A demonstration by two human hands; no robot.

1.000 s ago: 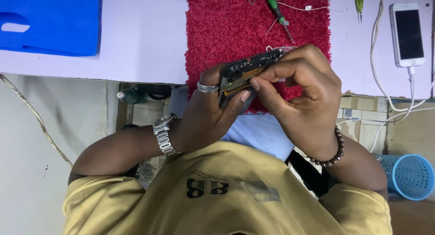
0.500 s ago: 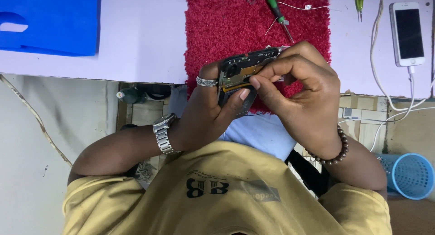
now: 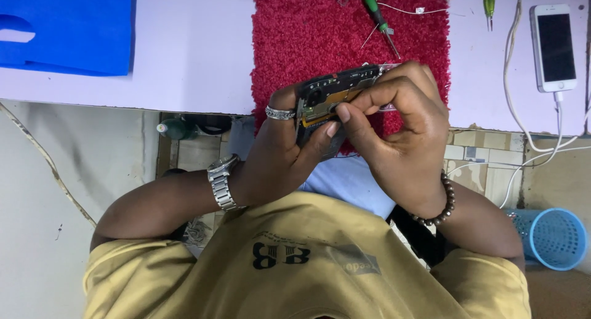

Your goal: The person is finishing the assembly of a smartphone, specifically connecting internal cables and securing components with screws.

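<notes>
- Blue folder [image 3: 68, 30]: a flat, smooth plastic sheet lying at the far left corner of the pale surface [image 3: 191, 54], well apart from both of your hands.
- Left hand [image 3: 280, 153]: closed around the lower end of the opened phone [image 3: 335, 97], thumb pressed on its exposed face; a silver ring sits on one finger and a metal link watch [image 3: 221, 182] on the wrist.
- Opened phone: a dark, rigid slab with bare circuit parts and a yellow-orange strip showing. You hold it above the near edge of the red mat [image 3: 351, 42]. Its long axis runs left to right, tilted slightly up toward the right.
- Red mat: a coarse, tufted rectangle at the middle of the surface, reaching its near edge.
- Green screwdriver [image 3: 377, 14]: slim, with a metal tip, lying on the far part of the mat, pointing toward the phone but apart from it.
- Right hand [image 3: 400, 134]: fingers narrowed to a pinch over the phone's upper right end, forefinger and thumb meeting at the yellow strip. This hand lies directly against the phone's face; a dark bead bracelet circles the wrist.
- White phone [image 3: 554, 45]: glossy, lying near the far right corner, a white cable trailing off the edge.
- Blue basket [image 3: 557, 239]: perforated plastic, below the surface at the right.
</notes>
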